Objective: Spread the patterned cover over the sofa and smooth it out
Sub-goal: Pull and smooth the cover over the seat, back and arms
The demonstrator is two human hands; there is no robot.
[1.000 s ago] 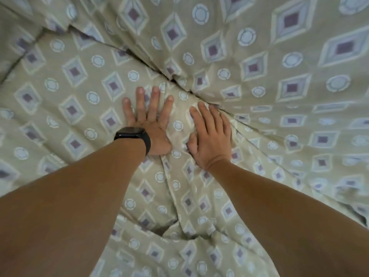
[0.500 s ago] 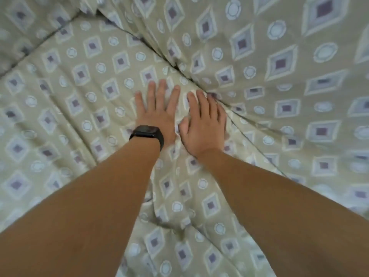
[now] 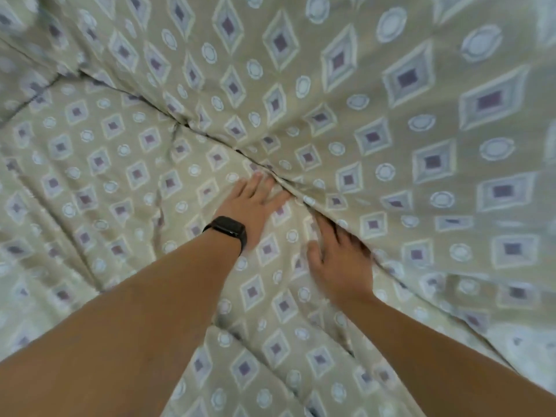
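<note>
The patterned cover (image 3: 376,121), beige with purple-centred diamonds and pale rings, is lying over the whole sofa, so that the seat and the backrest are both hidden beneath it. A dark crease (image 3: 210,136) is running diagonally from upper left to lower right, where the cloth is being drawn down into the gap between the seat portion and the backrest portion. The left hand (image 3: 251,203) is being laid flat on the seat portion, palm down, its fingers straight and spread, with the fingertips reaching the crease; nothing is being gripped by it. A black watch (image 3: 227,230) is being worn on the left wrist. The right hand (image 3: 341,261) is being pressed against the cloth just beside the left, lower along the same crease; its fingers are extended and its far fingertips are being hidden in the fold, so their exact position cannot be told, though no cloth is seen bunched in a grasp. Loose folds and wrinkles are showing in the seat portion below and between the two forearms, and shallower ripples are showing to the left. The outer margins are blurred.
</note>
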